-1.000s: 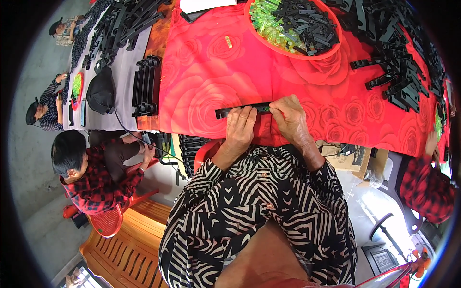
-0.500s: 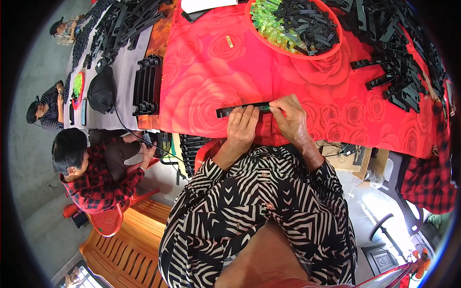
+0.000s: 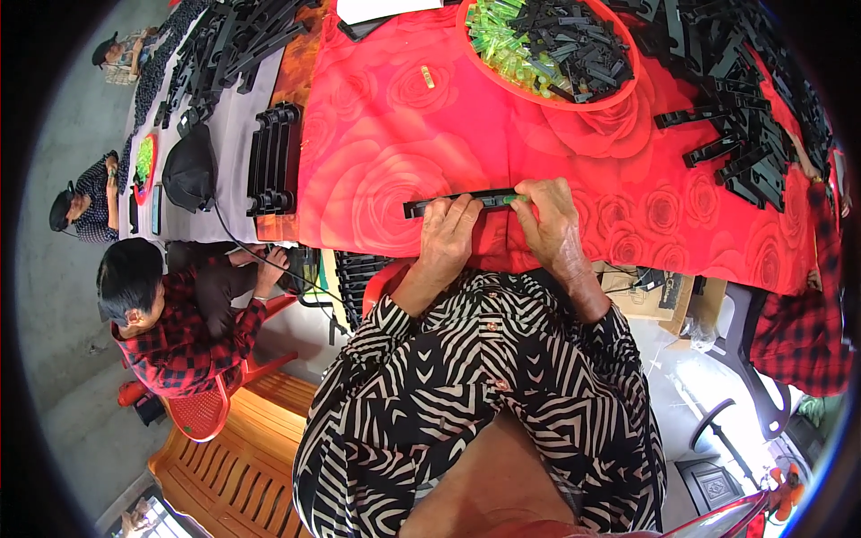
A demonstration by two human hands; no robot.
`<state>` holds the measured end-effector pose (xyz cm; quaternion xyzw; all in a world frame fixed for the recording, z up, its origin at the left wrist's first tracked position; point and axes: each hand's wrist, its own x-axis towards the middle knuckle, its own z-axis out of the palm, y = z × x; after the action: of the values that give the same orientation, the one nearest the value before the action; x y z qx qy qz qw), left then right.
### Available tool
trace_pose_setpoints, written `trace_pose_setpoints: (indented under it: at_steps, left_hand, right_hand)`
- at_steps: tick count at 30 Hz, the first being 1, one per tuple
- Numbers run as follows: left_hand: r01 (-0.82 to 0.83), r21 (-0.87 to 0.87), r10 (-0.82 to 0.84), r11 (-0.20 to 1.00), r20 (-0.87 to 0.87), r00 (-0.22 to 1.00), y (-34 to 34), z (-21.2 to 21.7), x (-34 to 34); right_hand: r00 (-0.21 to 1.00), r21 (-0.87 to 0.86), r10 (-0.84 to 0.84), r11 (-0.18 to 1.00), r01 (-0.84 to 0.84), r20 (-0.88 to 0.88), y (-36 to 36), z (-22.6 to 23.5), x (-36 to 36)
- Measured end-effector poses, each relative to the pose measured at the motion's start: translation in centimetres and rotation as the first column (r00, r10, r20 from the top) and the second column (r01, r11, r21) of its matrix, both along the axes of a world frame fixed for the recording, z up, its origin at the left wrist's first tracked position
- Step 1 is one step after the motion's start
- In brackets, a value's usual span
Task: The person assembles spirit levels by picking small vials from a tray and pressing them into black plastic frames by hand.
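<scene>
A long, narrow black plastic bar (image 3: 415, 210), shaped like a spirit level's body, lies crosswise near the front edge of the red table. My left hand (image 3: 448, 231) is closed on its middle, fingers over its near side. At the right end, my right hand (image 3: 549, 218) pinches with thumb and forefinger beside a small green piece (image 3: 509, 200) in the bar. The right fingers hide the bar's right tip, so I cannot tell whether they also hold a loose part.
A red-rimmed basket (image 3: 558, 102) of green-yellow vials and black pieces stands beyond my hands. Loose black bars (image 3: 753, 152) pile up at the right. A small yellowish piece (image 3: 428, 77) lies on the red cloth (image 3: 377, 117). Stacked black bars (image 3: 274, 161) and a seated person (image 3: 188, 323) are left.
My right hand has shifted slightly right along the bar, and more of the green piece shows. The left hand stays on the bar. The person at left has moved their hands.
</scene>
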<state>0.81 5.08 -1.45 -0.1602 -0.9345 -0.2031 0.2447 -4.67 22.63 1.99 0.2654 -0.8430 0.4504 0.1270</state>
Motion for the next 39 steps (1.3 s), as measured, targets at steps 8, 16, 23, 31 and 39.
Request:
trace_pose_setpoints:
  at_steps: [8,16,23,31,39]
  left_hand:
    - [-0.049,0.057,0.051,0.997,-0.042,0.998,0.4,0.3,0.1]
    - [-0.055,-0.036,0.053,0.998,-0.039,0.998,0.6,0.5,-0.1]
    - [-0.067,-0.037,0.066,0.997,-0.031,0.997,0.8,0.5,0.1]
    - [-0.086,-0.058,0.084,0.995,-0.030,0.996,1.0,0.9,0.2]
    - [-0.105,-0.084,0.102,0.991,-0.033,0.994,1.1,0.7,0.3]
  right_hand:
    - [0.993,0.069,0.053,0.997,-0.046,-0.105,-0.2,-1.2,0.1]
    - [0.986,0.104,0.058,0.994,-0.042,-0.159,-0.5,-1.3,0.4]
    - [0.988,0.051,0.024,0.999,-0.017,-0.150,-0.5,-1.5,0.6]
    - [0.989,0.031,0.021,0.999,-0.017,-0.146,-0.5,-1.2,0.6]
    - [0.986,-0.006,0.010,1.000,-0.011,-0.168,-0.4,-2.1,0.5]
